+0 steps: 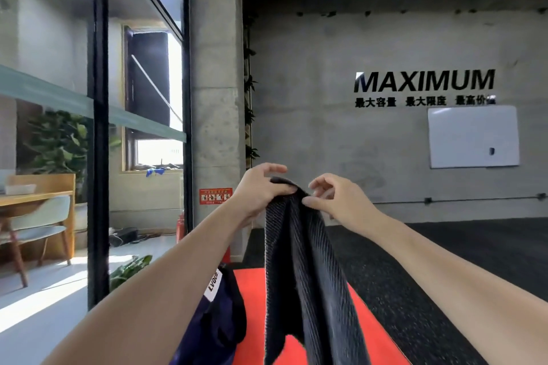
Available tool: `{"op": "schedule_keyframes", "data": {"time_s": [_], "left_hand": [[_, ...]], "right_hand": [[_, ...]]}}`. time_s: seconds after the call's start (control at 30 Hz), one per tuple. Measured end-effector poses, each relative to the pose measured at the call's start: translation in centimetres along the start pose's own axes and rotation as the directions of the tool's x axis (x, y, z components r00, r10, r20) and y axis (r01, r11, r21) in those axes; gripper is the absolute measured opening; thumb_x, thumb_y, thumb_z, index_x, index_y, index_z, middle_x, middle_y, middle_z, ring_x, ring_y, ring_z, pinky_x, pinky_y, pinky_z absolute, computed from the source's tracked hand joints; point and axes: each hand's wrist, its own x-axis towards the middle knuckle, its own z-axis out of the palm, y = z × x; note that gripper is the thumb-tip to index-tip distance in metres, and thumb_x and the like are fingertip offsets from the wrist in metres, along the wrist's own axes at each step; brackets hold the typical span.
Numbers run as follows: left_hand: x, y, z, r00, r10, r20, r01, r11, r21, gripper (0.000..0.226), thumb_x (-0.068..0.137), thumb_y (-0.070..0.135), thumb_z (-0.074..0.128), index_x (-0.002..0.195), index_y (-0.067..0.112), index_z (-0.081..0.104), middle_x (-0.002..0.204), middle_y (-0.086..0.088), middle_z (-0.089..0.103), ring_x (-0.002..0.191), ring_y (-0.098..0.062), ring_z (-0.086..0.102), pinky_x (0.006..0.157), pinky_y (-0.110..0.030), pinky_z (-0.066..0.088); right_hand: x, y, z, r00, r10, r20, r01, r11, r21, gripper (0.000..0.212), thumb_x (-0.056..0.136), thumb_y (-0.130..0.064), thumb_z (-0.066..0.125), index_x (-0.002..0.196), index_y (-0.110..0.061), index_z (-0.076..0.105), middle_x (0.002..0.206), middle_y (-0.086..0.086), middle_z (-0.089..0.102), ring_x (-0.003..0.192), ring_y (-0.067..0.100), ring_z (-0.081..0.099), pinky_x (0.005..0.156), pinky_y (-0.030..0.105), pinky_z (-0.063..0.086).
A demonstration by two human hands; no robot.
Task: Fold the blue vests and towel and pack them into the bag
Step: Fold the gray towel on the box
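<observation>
At chest height before the person, the towel [299, 261] hangs in long dark folds, held up at its top edge. The left hand [261, 190] grips that top edge at about 10 o'clock of the bunch, thumb and fingers curled round the cloth. The right hand [335, 198] sits just beside it at 2 o'clock; its thumb touches the cloth, but the other fingers are loosely curled and apart, and whether it pinches anything cannot be told.

The step in hand looks like the start of folding the towel: it is lifted and gathered, not yet spread. The next move probably calls for the right hand to find a corner and draw it away from the left, so the edge pulls straight before the cloth is halved.

The towel is dark grey, ribbed in fine diagonal lines, soft and heavy-draping; it will likely sag and twist unless both corners are held. Below, at 6 o'clock, lies a flat orange-red mat [252, 284]. At 7 o'clock of the towel sits the bag [219, 323], navy, slack and crumpled, with a white label; its mouth cannot be made out. No blue vests can be told apart.
</observation>
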Motion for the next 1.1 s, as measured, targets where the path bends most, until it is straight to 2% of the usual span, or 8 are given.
{"op": "schedule_keyframes", "data": {"time_s": [0.1, 0.27, 0.43, 0.5, 0.67, 0.8, 0.93, 1.1], "left_hand": [[0.5, -0.4, 1.4, 0.997, 0.026, 0.078, -0.034, 0.995, 0.098, 0.048, 0.080, -0.001, 0.078, 0.123, 0.011, 0.059, 0.086, -0.008, 0.077, 0.077, -0.015, 0.073, 0.071, -0.022, 0.056], [-1.0, -2.7, 2.4, 0.993, 0.036, -0.114, -0.020, 0.991, 0.136, 0.039, 0.076, 0.017, 0.086, 0.107, 0.021, 0.064, 0.089, -0.001, 0.077, 0.084, -0.017, 0.075, 0.080, -0.033, 0.059], [-5.9, -11.0, 1.4, 0.956, -0.259, 0.137, 0.169, 0.870, 0.464, 0.031, 0.070, 0.041, 0.081, 0.093, 0.020, 0.074, 0.094, -0.001, 0.077, 0.093, -0.020, 0.072, 0.090, -0.041, 0.057], [-7.7, -14.2, 0.1, 0.943, -0.329, 0.053, 0.244, 0.789, 0.564, 0.027, 0.077, 0.044, 0.077, 0.082, 0.018, 0.071, 0.082, -0.003, 0.073, 0.079, -0.021, 0.068, 0.078, -0.035, 0.055], [-7.1, -10.6, -1.4, 0.968, -0.141, -0.206, 0.225, 0.851, 0.475, 0.019, 0.099, 0.022, 0.058, 0.082, 0.024, 0.066, 0.077, 0.005, 0.067, 0.072, -0.018, 0.063, 0.067, -0.033, 0.048], [-6.2, -5.8, -3.3, 0.982, 0.035, -0.183, 0.061, 0.867, 0.494, 0.016, 0.099, 0.030, 0.060, 0.102, 0.022, 0.073, 0.087, 0.011, 0.069, 0.081, -0.008, 0.063, 0.074, -0.029, 0.047], [-6.5, -2.8, -5.1, 0.988, 0.121, -0.097, -0.054, 0.857, 0.513, 0.005, 0.091, 0.037, 0.071, 0.086, 0.037, 0.075, 0.073, 0.020, 0.068, 0.076, -0.003, 0.064, 0.068, -0.020, 0.044], [-6.8, -1.4, -7.3, 0.986, -0.049, 0.156, -0.063, 0.770, 0.635, 0.017, 0.073, 0.040, 0.087, 0.085, 0.031, 0.077, 0.078, 0.011, 0.073, 0.072, 0.001, 0.064, 0.067, -0.016, 0.047]], "right_hand": [[0.7, 0.0, 0.4, 0.997, -0.029, 0.075, 0.018, 0.991, 0.134, 0.023, 0.088, -0.016, 0.076, 0.108, -0.024, 0.070, 0.099, -0.002, 0.072, 0.076, 0.010, 0.067, 0.064, 0.024, 0.053], [0.1, 0.8, 0.1, 0.997, 0.003, 0.077, -0.023, 0.965, 0.262, 0.009, 0.095, -0.013, 0.067, 0.095, -0.018, 0.075, 0.088, 0.006, 0.077, 0.079, 0.017, 0.072, 0.070, 0.032, 0.060], [-0.7, 2.5, 0.2, 0.988, 0.119, -0.100, -0.099, 0.978, 0.181, 0.009, 0.096, -0.021, 0.058, 0.099, -0.020, 0.067, 0.091, 0.000, 0.071, 0.087, 0.021, 0.068, 0.085, 0.045, 0.056], [-1.1, 2.4, -0.6, 0.984, 0.144, -0.105, -0.129, 0.982, 0.138, 0.009, 0.097, -0.024, 0.058, 0.100, -0.020, 0.065, 0.092, -0.004, 0.067, 0.087, 0.016, 0.063, 0.082, 0.036, 0.051], [-2.7, 2.4, -2.3, 0.975, 0.091, 0.203, -0.063, 0.988, -0.143, 0.027, 0.092, -0.040, 0.070, 0.115, -0.025, 0.070, 0.099, -0.003, 0.069, 0.096, 0.012, 0.061, 0.086, 0.031, 0.044], [-3.1, 2.3, -3.3, 0.996, 0.075, 0.047, -0.069, 0.991, -0.115, 0.007, 0.086, -0.032, 0.077, 0.089, -0.027, 0.074, 0.081, 0.001, 0.068, 0.074, 0.013, 0.057, 0.072, 0.032, 0.043], [-3.3, 1.7, -5.6, 0.982, 0.155, 0.112, -0.137, 0.978, -0.155, 0.038, 0.092, -0.034, 0.073, 0.124, -0.016, 0.064, 0.116, -0.004, 0.061, 0.109, 0.015, 0.057, 0.092, 0.030, 0.044], [-2.9, 1.8, -8.0, 0.980, 0.192, 0.047, -0.177, 0.960, -0.219, 0.046, 0.094, -0.039, 0.069, 0.064, -0.009, 0.050, 0.061, 0.003, 0.046, 0.057, 0.018, 0.043, 0.058, 0.034, 0.025]]}}
